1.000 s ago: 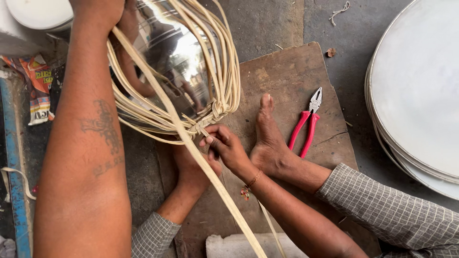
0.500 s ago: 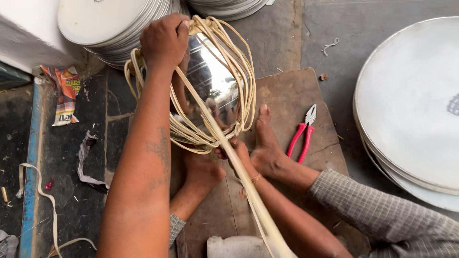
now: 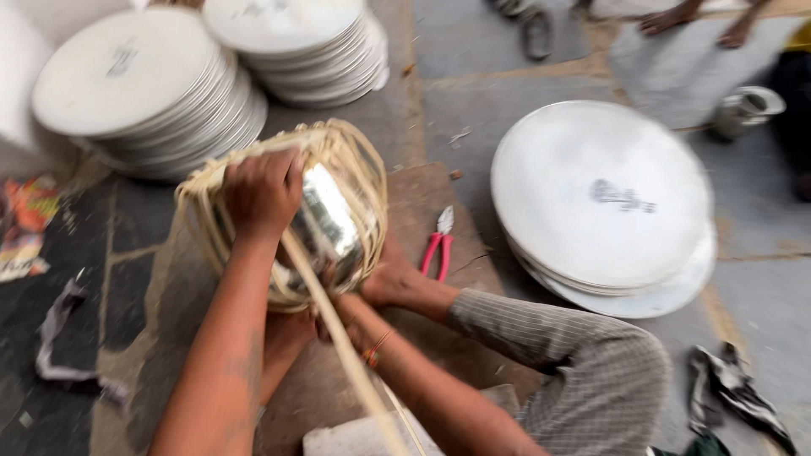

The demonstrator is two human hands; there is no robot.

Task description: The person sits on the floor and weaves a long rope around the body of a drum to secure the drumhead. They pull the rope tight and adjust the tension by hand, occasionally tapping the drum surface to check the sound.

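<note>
Your left hand (image 3: pixel 263 192) sits on top of the shiny metal pot (image 3: pixel 325 224), its grip closed over the pale cane strips (image 3: pixel 359 165) that wrap the pot like a cage. The pot stands on a brown board (image 3: pixel 422 198) lying on the stone floor (image 3: pixel 473 93), near the board's left edge, and the motion blur softens its outline. Your right hand (image 3: pixel 345 319) is low down just beneath the pot; its fingers seem curled around a long loose cane strip (image 3: pixel 355 371) that runs from the pot down toward the bottom edge of the view, though the blur keeps you from seeing how firmly that grip is shut. Both of your bare feet are beside the pot: the left foot (image 3: pixel 287 333) lies under your left forearm, and the right foot (image 3: pixel 390 274) presses against the pot's lower right side.

Pliers with red handles (image 3: pixel 439 245) lie on the board just to the right of your right foot, apart from the pot. To the right of the board a stack of round white discs (image 3: pixel 604 198) rests on the floor. Two more stacks of white discs (image 3: pixel 139 93) stand beyond the pot, toward the far left. At the far right another person's hands (image 3: pixel 667 19) are on the floor, near a small metal cup (image 3: pixel 748 105).
</note>
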